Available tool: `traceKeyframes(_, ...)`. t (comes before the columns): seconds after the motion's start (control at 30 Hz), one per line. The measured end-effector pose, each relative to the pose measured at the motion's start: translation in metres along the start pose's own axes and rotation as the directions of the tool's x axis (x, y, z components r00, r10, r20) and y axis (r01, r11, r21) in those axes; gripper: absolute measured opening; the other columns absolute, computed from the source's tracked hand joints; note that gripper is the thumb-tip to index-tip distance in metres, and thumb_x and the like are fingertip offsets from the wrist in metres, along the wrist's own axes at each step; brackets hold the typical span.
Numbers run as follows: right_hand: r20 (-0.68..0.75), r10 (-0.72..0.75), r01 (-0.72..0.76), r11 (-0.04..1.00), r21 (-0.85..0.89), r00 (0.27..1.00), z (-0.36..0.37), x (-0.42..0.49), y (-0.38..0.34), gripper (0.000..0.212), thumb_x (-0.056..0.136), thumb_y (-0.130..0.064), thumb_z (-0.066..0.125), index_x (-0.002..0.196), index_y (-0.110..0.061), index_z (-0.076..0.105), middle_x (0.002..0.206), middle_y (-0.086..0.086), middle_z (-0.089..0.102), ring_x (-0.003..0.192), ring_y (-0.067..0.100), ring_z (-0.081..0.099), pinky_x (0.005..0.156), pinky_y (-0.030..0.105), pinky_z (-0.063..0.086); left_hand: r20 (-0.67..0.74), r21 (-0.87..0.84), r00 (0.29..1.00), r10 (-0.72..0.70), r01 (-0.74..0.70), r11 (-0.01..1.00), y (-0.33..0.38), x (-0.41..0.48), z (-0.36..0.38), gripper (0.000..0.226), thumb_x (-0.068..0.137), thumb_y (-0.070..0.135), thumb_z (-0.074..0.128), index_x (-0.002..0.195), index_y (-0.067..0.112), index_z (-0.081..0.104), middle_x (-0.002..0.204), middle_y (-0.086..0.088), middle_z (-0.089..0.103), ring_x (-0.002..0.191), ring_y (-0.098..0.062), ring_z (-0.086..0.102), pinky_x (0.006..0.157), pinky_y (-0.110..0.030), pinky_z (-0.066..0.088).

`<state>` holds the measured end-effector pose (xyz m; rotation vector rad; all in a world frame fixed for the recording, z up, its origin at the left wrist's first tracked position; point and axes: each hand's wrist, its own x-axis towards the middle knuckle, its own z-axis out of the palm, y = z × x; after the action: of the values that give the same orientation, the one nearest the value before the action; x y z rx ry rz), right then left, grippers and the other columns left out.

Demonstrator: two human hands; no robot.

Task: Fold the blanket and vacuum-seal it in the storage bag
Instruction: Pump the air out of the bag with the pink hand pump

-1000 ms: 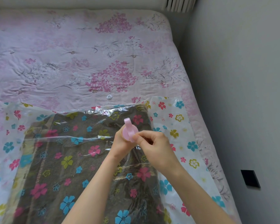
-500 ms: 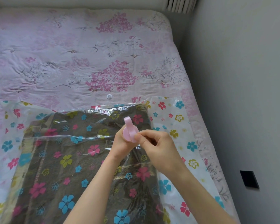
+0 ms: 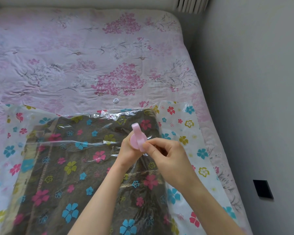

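Both hands grip the pink valve cap (image 3: 137, 139), left hand (image 3: 128, 150) under, right hand (image 3: 166, 156) pinching its edge; storage bag (image 3: 182, 133) film looks thin and slippery, so hold the rigid cap.

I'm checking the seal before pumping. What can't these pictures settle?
- Head view: the valve under the pink cap is hidden by the left hand and right hand.
- The storage bag zipper end is cut off by the bottom edge.
- The small clear disc on the bedspread is too small to identify.
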<state>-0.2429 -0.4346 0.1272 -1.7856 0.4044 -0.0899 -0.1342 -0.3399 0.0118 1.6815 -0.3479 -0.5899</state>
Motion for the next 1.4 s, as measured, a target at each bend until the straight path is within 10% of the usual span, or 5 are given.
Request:
traceKeyframes(0.47, -0.004, 0.028, -0.028, 1.0, -0.013, 1.0, 0.0, -0.001, 0.002, 0.016, 0.092, -0.024, 0.061, 0.093, -0.016, 0.075, 0.053, -0.018, 0.056, 0.054, 0.0, 0.05, 0.056, 0.011, 0.038, 0.002, -0.014, 0.999, 0.033, -0.033, 0.999, -0.006, 0.002, 0.002, 0.048, 0.056, 0.033, 0.063, 0.081, -0.007, 0.053, 0.075, -0.006, 0.055, 0.07, -0.012, 0.053, 0.061, -0.023, 0.047)
traceKeyframes(0.63, -0.019, -0.184, 0.183, 0.961, 0.209, 0.983, -0.012, -0.022, -0.034, 0.013, 0.087, -0.032, 0.063, 0.086, -0.027, 0.075, 0.074, 0.011, 0.068, 0.066, 0.027, 0.059, 0.062, 0.036, 0.049, 0.086, -0.13, 0.995, -0.042, 0.053, 0.99, -0.013, 0.003, 0.0, 0.041, 0.063, 0.031, 0.07, 0.072, 0.003, 0.042, 0.065, 0.0, 0.043, 0.065, -0.018, 0.037, 0.061, -0.042, 0.034)
traceKeyframes(0.83, -0.052, 0.096, -0.098, 0.995, -0.021, 0.994, 0.015, 0.009, 0.021, 0.018, 0.093, -0.024, 0.059, 0.092, -0.014, 0.074, 0.045, -0.017, 0.048, 0.047, 0.001, 0.042, 0.052, 0.012, 0.029, -0.004, -0.042, 0.999, 0.034, -0.035, 0.999, -0.006, 0.0, 0.002, 0.049, 0.055, 0.034, 0.064, 0.084, -0.004, 0.054, 0.077, -0.002, 0.057, 0.069, -0.01, 0.053, 0.06, -0.021, 0.047)
traceKeyframes(1.1, -0.022, -0.169, 0.169, 0.946, 0.276, 0.985, -0.009, -0.022, -0.032, 0.014, 0.088, -0.027, 0.061, 0.084, -0.023, 0.075, 0.058, 0.009, 0.055, 0.051, 0.016, 0.042, 0.048, 0.025, 0.031, 0.078, -0.118, 0.997, -0.01, 0.019, 0.993, -0.018, 0.005, -0.001, 0.038, 0.065, 0.029, 0.071, 0.073, 0.005, 0.043, 0.067, 0.004, 0.044, 0.066, -0.019, 0.038, 0.065, -0.041, 0.036)
traceKeyframes(1.4, -0.031, 0.104, -0.102, 0.993, 0.06, 0.994, 0.009, -0.002, 0.019, 0.016, 0.092, -0.024, 0.06, 0.094, -0.021, 0.076, 0.065, -0.014, 0.066, 0.059, -0.002, 0.054, 0.059, 0.014, 0.04, 0.004, 0.016, 0.999, 0.035, -0.035, 0.999, -0.008, -0.002, 0.001, 0.04, 0.056, 0.037, 0.067, 0.082, 0.008, 0.057, 0.077, 0.001, 0.059, 0.071, -0.012, 0.054, 0.065, -0.03, 0.047)
